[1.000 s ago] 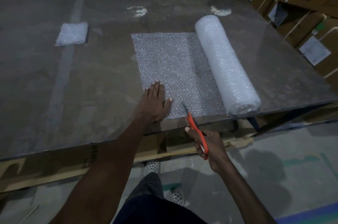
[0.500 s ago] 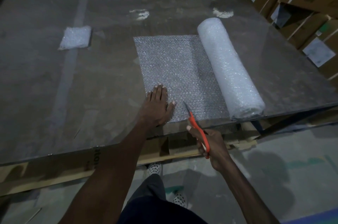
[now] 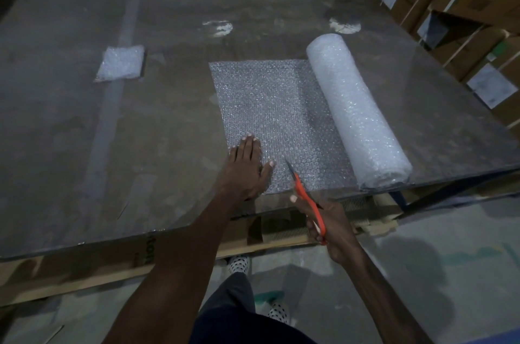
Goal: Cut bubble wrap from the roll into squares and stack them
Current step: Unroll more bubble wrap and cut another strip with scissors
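Right hand [image 3: 330,224] grips the orange handles of the scissors [image 3: 305,197], fingers curled round them, thumb tip showing at the near-left of the handles. Scissors point far-left, onto the sheet; the dark blades lie over the near edge of the unrolled bubble wrap [image 3: 277,118]. How far the blades are apart cannot be told, since only one thin dark line shows. Left hand [image 3: 247,168] lies flat, palm down, fingers straight and close together, thumb spread to the right, pressing on the near-left corner of the unrolled bubble wrap, just left of the blade tips and not touching them. The unrolled length lies flat on the table [image 3: 70,132], running left from the roll [image 3: 356,113], with its near edge close to the near edge of the table. The roll lies on its side at the right of the sheet, its long axis going from far-left to near-right, its near end at the table edge. A small stack of cut squares [image 3: 121,63] sits far left on the table, well apart from the sheet. Cardboard boxes [image 3: 467,20] with paper labels stand beyond the right side of the table.
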Motion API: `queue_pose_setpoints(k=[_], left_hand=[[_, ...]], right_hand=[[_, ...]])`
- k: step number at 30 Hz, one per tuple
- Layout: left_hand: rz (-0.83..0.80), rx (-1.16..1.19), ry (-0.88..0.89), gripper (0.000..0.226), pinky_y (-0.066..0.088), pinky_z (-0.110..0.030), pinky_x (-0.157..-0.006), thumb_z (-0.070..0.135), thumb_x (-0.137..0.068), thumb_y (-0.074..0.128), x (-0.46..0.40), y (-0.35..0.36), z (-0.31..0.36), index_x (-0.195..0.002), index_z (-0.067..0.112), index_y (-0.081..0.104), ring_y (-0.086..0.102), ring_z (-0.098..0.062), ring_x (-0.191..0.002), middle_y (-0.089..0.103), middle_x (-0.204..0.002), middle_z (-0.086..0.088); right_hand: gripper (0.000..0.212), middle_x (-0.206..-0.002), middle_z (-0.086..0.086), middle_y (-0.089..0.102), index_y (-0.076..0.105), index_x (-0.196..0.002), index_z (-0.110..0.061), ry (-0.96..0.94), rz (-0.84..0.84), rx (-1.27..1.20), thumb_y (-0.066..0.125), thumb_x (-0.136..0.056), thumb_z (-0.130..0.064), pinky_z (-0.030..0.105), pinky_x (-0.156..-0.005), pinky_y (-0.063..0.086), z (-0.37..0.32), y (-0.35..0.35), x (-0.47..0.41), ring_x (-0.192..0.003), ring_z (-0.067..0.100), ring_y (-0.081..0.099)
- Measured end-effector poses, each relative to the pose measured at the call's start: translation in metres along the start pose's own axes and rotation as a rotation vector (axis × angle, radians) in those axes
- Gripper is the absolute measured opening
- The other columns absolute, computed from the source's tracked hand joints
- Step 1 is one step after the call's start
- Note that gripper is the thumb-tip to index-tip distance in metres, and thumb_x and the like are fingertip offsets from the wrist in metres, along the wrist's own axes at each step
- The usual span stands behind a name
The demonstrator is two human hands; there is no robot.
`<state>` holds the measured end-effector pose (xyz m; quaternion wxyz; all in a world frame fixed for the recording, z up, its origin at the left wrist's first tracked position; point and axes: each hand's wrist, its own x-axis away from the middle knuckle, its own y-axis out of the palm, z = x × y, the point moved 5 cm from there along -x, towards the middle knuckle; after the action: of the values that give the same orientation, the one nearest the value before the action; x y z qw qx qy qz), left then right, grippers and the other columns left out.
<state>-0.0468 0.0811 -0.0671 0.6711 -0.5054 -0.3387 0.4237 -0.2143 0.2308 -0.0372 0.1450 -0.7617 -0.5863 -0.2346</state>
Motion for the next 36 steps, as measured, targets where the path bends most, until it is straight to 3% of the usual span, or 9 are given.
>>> queue_pose_setpoints(k=[3,8,14,25,29,36], left_hand=[[0.003,0.005,-0.003,0.077,0.001,-0.044,-0.125,0.057,-0.103,0.012,0.001,0.000,0.000,-0.158,0.005,0.007,-0.002,-0.027,-0.154,0.001,-0.167,-0.015],[-0.003,-0.001,-0.005,0.080,0.002,-0.045,-0.125,0.060,-0.100,0.008,0.000,-0.001,0.001,-0.158,0.004,0.006,-0.001,-0.028,-0.154,0.001,-0.167,-0.016],[-0.012,-0.009,0.001,0.083,0.002,-0.045,-0.125,0.061,-0.098,0.006,0.000,-0.001,0.001,-0.158,0.004,0.006,0.000,-0.029,-0.154,0.002,-0.166,-0.017],[-0.024,-0.005,-0.005,0.079,0.002,-0.045,-0.125,0.059,-0.101,0.010,0.002,-0.004,0.002,-0.158,0.005,0.004,-0.004,-0.027,-0.154,-0.001,-0.167,-0.015],[-0.037,-0.006,-0.006,0.078,0.000,-0.044,-0.125,0.058,-0.102,0.012,0.002,-0.005,0.003,-0.159,0.005,0.003,-0.005,-0.026,-0.154,-0.003,-0.167,-0.015],[-0.036,-0.012,-0.001,0.077,0.001,-0.045,-0.125,0.058,-0.103,0.012,0.002,-0.005,0.002,-0.159,0.005,0.002,-0.005,-0.026,-0.154,-0.003,-0.167,-0.015]], right_hand=[[0.023,-0.055,0.008,0.048,0.074,-0.078,-0.015,0.006,0.005,0.000,0.085,-0.076,-0.035,0.018,-0.036,0.030,-0.004,0.002,0.002,-0.036,0.011,0.039],[0.038,-0.056,0.008,0.050,0.072,-0.090,-0.006,-0.003,0.027,0.026,0.085,-0.077,-0.039,0.017,-0.034,0.031,-0.012,0.006,-0.001,-0.037,0.010,0.040],[0.032,-0.056,0.010,0.050,0.071,-0.079,-0.009,-0.011,0.021,0.057,0.086,-0.075,-0.037,0.018,-0.035,0.030,-0.012,0.005,-0.004,-0.037,0.011,0.039],[0.036,-0.054,0.006,0.054,0.068,-0.075,-0.010,0.011,0.035,0.080,0.084,-0.077,-0.042,0.019,-0.037,0.031,-0.020,0.011,-0.009,-0.038,0.011,0.043],[0.037,-0.053,0.007,0.055,0.065,-0.064,-0.012,0.012,0.046,0.098,0.087,-0.076,-0.040,0.018,-0.037,0.033,-0.023,0.012,-0.011,-0.038,0.012,0.043],[0.036,-0.053,0.006,0.053,0.064,-0.066,-0.013,0.003,0.040,0.092,0.085,-0.078,-0.040,0.017,-0.036,0.031,-0.025,0.015,-0.011,-0.038,0.011,0.041]])
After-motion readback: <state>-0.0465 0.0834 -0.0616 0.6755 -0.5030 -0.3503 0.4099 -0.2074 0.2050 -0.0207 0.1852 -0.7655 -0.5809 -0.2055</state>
